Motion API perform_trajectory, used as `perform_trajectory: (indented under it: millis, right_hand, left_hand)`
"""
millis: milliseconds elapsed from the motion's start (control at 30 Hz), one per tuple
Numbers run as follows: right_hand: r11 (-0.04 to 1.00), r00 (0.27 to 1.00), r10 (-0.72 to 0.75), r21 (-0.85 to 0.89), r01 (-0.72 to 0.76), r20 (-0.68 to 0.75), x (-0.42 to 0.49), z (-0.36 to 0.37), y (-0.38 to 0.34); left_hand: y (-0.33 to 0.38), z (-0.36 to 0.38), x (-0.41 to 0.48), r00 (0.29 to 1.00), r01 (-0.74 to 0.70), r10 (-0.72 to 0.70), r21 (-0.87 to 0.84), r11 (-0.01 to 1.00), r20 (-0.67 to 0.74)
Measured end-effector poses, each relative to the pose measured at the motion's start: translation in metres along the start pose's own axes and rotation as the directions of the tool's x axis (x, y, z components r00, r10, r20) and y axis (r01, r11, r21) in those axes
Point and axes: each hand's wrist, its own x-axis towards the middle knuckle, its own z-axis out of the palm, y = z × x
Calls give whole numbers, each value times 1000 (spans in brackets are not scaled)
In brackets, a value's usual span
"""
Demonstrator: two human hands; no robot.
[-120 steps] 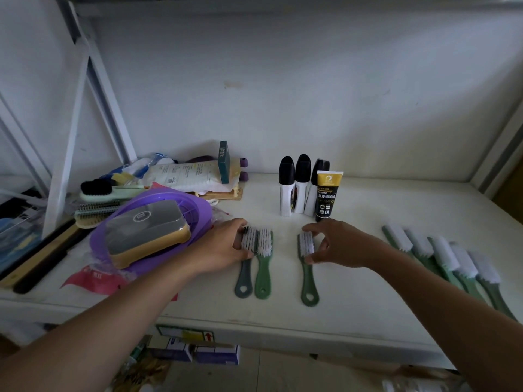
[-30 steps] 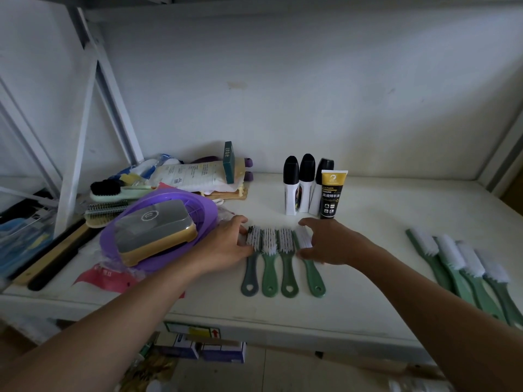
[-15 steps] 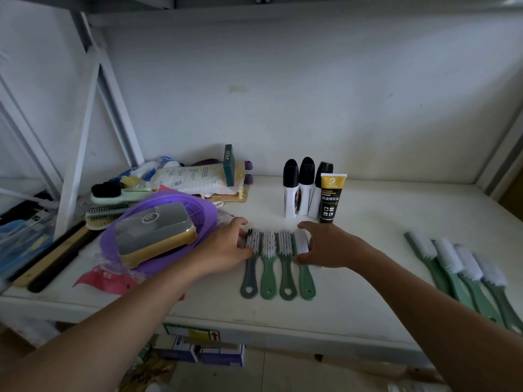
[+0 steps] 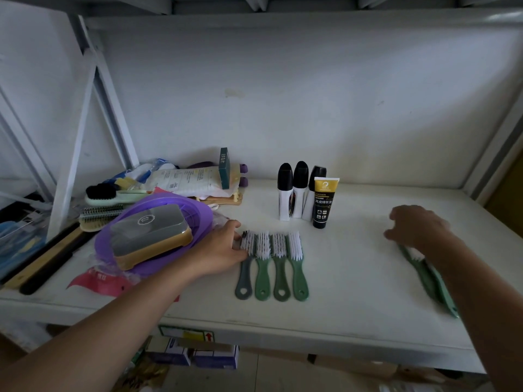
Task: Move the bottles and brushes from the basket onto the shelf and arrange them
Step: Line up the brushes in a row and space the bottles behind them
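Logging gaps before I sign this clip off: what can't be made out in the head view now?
All in the head view:
- Green brushes at right: count hidden under the right hand and forearm.
- Right hand: motion-blurred; grip unclear.
- Left hand: touching or pinching the grey brush unclear.
- Third bottle: label hidden behind the tube.

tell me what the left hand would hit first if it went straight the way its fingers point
The grey-handled brush: the left hand has fingertips at its bristles, apparently touching, with three green brushes beyond.
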Motion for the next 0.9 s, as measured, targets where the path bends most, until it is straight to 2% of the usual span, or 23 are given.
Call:
perform_trajectory:
  millis: [100,233,367,433,500,600,700,800,900]
  right_hand:
    - [1000,997,-24,11,23,71,1,6,13]
    - [984,984,-175,33,174,35,-9,12,2]
    - [926,943,-332,201,319,32,-19,17,-22]
    - [892,926,-376,260,370,-27,-19,11,-26]
    - [907,944,-326,266,326,-46,-16,1,-20]
    - [973,970,-224,76,217,98,-18,-9,-5]
    - [977,960,-192,-55,207,202,-26,-13,-4]
    - [980,968,-197,-2,200,153,-30,-9,-16]
    - [973,959,-226,79,216,169,-37,-1,-31]
  left_hand:
    - [-1,-1,1,1000,8,-8,-10,1000,15]
    - [-2,-1,3,999,16,-16,-1,1000,28]
    - [-2,-1,4,999,23,-24,7,1000,36]
    - [-2,-1,4,999,24,-24,11,1000,38]
    - [-1,-1,4,999,23,-24,9,1000,39]
    - [-1,0,4,999,18,-18,10,1000,39]
    - [-2,0,3,999,12,-12,16,1000,43]
    - [-3,0,4,999,13,-14,13,1000,49]
    - [-2,0,4,998,21,-21,7,1000,56]
